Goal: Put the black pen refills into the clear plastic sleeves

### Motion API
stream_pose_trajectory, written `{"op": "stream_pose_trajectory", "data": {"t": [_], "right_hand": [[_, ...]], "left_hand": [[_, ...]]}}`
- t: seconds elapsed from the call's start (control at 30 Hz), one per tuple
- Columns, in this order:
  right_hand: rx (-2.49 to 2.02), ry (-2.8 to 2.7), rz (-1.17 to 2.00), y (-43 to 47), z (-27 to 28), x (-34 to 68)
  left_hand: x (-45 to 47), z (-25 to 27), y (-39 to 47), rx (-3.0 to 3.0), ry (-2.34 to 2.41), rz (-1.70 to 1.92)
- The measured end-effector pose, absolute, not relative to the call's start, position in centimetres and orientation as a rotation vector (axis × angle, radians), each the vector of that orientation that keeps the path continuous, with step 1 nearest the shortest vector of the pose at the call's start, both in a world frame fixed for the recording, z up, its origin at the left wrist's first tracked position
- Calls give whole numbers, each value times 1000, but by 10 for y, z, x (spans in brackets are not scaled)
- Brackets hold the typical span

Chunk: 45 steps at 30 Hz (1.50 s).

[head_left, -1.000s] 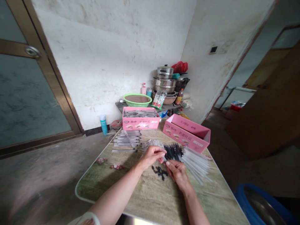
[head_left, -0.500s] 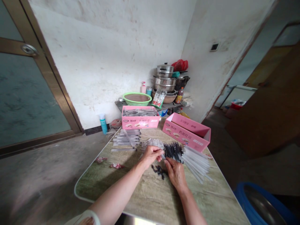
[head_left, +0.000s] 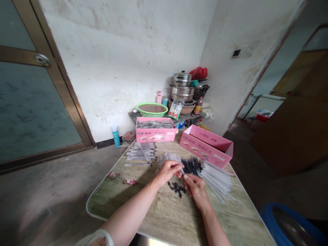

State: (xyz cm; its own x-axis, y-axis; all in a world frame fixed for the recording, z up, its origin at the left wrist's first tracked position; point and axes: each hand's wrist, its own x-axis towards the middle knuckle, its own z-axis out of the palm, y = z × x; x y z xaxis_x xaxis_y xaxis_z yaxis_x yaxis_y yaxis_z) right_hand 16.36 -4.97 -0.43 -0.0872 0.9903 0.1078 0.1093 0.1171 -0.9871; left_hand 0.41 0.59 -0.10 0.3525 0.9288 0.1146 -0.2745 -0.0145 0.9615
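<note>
Above the middle of the table, my left hand (head_left: pixel 167 172) and my right hand (head_left: pixel 196 189) are close together with fingers pinched. Between their fingertips is a slim, greyish translucent pen part (head_left: pixel 182 171), mostly hidden by the fingers. Small black pieces (head_left: pixel 176 188) lie loose just below the hands. Behind my left hand is a heap of whitish translucent pieces (head_left: pixel 169 157). Dark slender pieces (head_left: pixel 191 165) are bunched behind my right hand, and long clear tubes (head_left: pixel 217 181) fan out to its right. Pen-like sticks (head_left: pixel 140 152) lie stacked at the left.
A pink box (head_left: pixel 156 135) filled with similar sticks stands at the table's back edge. Another pink box (head_left: pixel 206 150) sits angled to its right. Behind them, a shelf carries a green basin (head_left: pixel 152 114) and stacked pots (head_left: pixel 182 90). A blue tub (head_left: pixel 271 213) stands at lower right.
The whole view has shifted slightly, so everything appears a little further right. Both hands keep their pinch on the slim piece, with only slight finger movement.
</note>
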Motion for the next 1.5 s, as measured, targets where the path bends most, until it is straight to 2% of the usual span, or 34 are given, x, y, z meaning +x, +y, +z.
{"op": "stream_pose_trajectory", "data": {"t": [0.1,0.23,0.33,0.43,0.73,0.87,1.0,1.13,1.5], "right_hand": [[-1188,-1407,1001,-46,-8,168],[-1322,-1251,688,-46,-12,173],[-1383,-1344,571,-49,-14,174],[-1391,-1447,522,-50,-16,172],[-1412,-1482,471,-49,-24,174],[-1408,-1500,453,-49,-23,173],[-1398,-1503,435,-49,-24,174],[-1400,-1489,440,-48,-25,175],[-1414,-1495,413,-49,-22,173]], "left_hand": [[-10,6,15,1163,734,1211],[-59,9,42,944,884,1675],[-108,4,62,783,1159,2024],[-144,-6,73,739,1433,2131],[-159,-16,76,842,1830,1828],[-160,-8,65,1498,2170,1653],[-150,-6,58,2078,2118,1258],[-148,-8,55,2060,2225,1060],[-149,5,45,1960,2435,976]]}}
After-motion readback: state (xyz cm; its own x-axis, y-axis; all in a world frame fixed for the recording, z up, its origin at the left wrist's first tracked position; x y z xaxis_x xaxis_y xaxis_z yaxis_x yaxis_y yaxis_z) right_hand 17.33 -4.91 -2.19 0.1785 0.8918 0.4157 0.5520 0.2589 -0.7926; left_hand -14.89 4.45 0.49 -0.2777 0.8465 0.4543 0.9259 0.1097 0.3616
